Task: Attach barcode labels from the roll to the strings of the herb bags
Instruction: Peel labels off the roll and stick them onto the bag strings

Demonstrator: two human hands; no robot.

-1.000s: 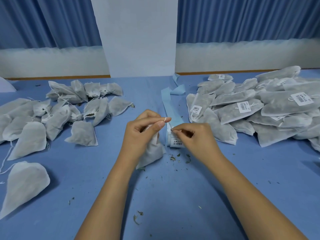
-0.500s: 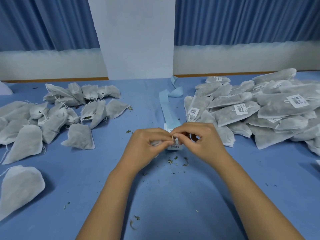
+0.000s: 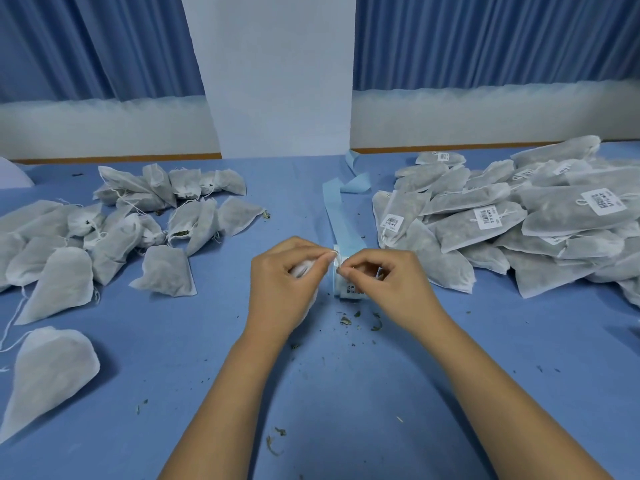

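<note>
White string (image 3: 335, 255) of a pale mesh herb bag (image 3: 300, 271) is pinched between the left hand (image 3: 280, 289) and right hand (image 3: 386, 284), just above the white barcode label roll (image 3: 350, 291). The roll's blue backing strip (image 3: 333, 216) runs straight away, with unlabelled bags (image 3: 162, 271) to the left and labelled bags (image 3: 460, 230) to the right.

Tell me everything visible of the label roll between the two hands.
The label roll sits on the blue table between the left hand and right hand, partly hidden by them. It looks like white paper labels on pale blue backing; one barcode label faces the camera low on its front. A spent backing strip trails from it toward the table's far side, folding near its end. Both hands pinch a string in front of it; contact with the roll cannot be told.
</note>
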